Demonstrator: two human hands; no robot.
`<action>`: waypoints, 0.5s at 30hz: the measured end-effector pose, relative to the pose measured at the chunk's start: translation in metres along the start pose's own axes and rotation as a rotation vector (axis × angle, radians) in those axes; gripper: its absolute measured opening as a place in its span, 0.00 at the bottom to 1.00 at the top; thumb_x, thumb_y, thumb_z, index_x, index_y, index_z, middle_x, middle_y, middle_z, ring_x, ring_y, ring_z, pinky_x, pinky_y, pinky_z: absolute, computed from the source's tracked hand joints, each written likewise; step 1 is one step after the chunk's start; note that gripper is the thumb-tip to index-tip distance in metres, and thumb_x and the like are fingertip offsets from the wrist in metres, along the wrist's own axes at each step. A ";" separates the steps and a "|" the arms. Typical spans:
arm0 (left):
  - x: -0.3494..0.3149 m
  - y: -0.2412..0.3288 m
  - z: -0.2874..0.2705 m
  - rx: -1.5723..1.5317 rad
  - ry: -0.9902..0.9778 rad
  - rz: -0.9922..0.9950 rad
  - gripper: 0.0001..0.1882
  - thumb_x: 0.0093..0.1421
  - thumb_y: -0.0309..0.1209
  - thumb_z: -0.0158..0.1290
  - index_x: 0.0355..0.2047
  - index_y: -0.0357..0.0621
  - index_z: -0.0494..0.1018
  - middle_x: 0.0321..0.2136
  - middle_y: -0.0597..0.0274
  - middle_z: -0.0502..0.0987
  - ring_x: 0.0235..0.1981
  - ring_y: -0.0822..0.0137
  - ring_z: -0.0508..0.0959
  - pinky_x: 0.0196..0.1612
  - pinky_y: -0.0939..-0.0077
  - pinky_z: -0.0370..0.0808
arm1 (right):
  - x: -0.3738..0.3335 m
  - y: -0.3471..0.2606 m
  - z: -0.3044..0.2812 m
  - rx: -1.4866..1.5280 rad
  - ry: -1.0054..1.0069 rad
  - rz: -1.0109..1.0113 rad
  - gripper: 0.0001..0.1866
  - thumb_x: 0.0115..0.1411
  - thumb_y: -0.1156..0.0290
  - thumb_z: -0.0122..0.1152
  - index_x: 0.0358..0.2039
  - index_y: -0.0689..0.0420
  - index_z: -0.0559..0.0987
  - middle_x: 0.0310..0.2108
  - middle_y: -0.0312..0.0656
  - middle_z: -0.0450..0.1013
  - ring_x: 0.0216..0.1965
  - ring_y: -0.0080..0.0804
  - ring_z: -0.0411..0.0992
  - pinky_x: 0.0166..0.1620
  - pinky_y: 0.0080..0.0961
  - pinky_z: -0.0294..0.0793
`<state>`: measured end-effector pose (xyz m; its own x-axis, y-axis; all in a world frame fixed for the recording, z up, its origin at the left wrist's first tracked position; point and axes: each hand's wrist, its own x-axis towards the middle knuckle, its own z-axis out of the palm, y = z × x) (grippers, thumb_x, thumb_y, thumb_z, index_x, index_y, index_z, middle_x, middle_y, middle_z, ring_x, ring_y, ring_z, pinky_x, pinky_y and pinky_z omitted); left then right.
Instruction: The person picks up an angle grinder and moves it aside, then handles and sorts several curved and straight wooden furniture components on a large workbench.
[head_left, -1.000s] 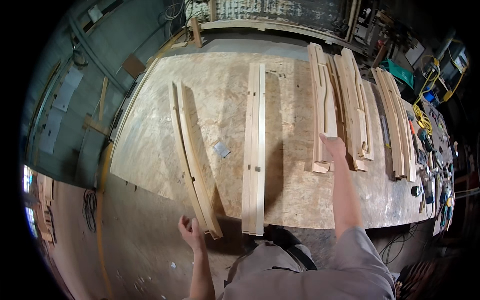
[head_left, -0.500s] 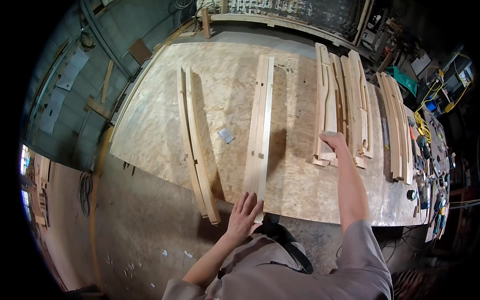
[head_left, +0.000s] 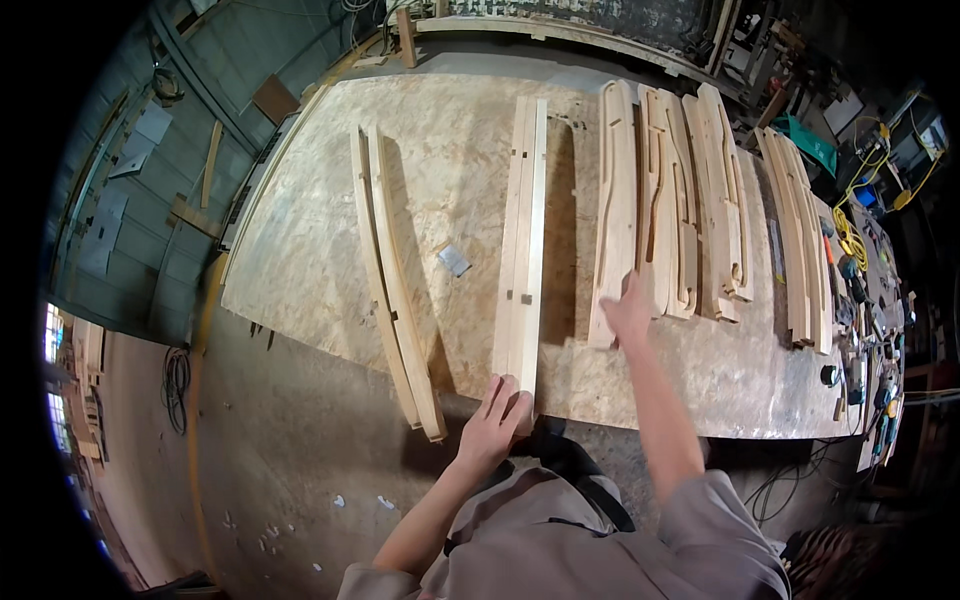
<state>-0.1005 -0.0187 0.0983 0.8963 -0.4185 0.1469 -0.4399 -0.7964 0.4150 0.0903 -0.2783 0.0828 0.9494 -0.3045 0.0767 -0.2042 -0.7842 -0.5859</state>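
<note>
My left hand (head_left: pixel 495 423) is closed around the near end of a narrow set of straight wooden rails (head_left: pixel 512 240) with small dark notches, which lies lengthwise at the table's middle and reaches its front edge. Farther right, my right hand (head_left: pixel 628 315) grips a pale wooden board (head_left: pixel 613 190) near its near end; the exact finger hold is partly blurred. That board lies at the left of several shaped wooden pieces (head_left: pixel 718 190) with long routed grooves. A pair of curved wooden strips (head_left: pixel 391 270) rests to the left, their near ends overhanging the edge.
The worktable (head_left: pixel 290 240) is a large wood-grained sheet. A small white paper (head_left: pixel 453 260) lies between the strips and rails. More long wooden pieces (head_left: pixel 793 240) lie at right, beside yellow cable (head_left: pixel 850 240) and scattered tools. Coiled black cable (head_left: pixel 175 390) is at the left.
My right hand has moved left and nearer, and the leftmost board has shifted left, away from the grooved pieces. My left hand stays at the rails' near end.
</note>
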 end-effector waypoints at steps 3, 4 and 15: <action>-0.007 -0.007 0.005 -0.014 0.005 -0.010 0.37 0.45 0.28 0.62 0.59 0.46 0.64 0.63 0.47 0.58 0.65 0.44 0.57 0.58 0.62 0.69 | -0.073 -0.026 -0.008 -0.002 -0.207 0.113 0.43 0.47 0.69 0.62 0.64 0.59 0.58 0.41 0.59 0.74 0.43 0.57 0.73 0.46 0.45 0.73; -0.006 -0.005 0.005 -0.016 0.005 -0.015 0.37 0.46 0.28 0.62 0.59 0.45 0.64 0.63 0.46 0.57 0.65 0.44 0.56 0.58 0.61 0.69 | -0.095 -0.027 -0.007 0.031 -0.243 0.169 0.42 0.47 0.68 0.62 0.64 0.59 0.59 0.44 0.60 0.73 0.45 0.57 0.73 0.47 0.45 0.73; 0.013 0.018 0.006 -0.020 -0.010 0.011 0.51 0.39 0.47 0.69 0.63 0.54 0.60 0.63 0.43 0.55 0.66 0.31 0.48 0.60 0.41 0.59 | -0.164 -0.030 0.010 0.305 -0.377 -0.071 0.29 0.56 0.70 0.57 0.59 0.57 0.65 0.56 0.60 0.64 0.52 0.59 0.67 0.50 0.44 0.71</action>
<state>-0.0973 -0.0410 0.1022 0.8906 -0.4317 0.1431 -0.4488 -0.7829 0.4309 -0.0571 -0.1997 0.0796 0.9902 0.0054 -0.1398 -0.1103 -0.5845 -0.8038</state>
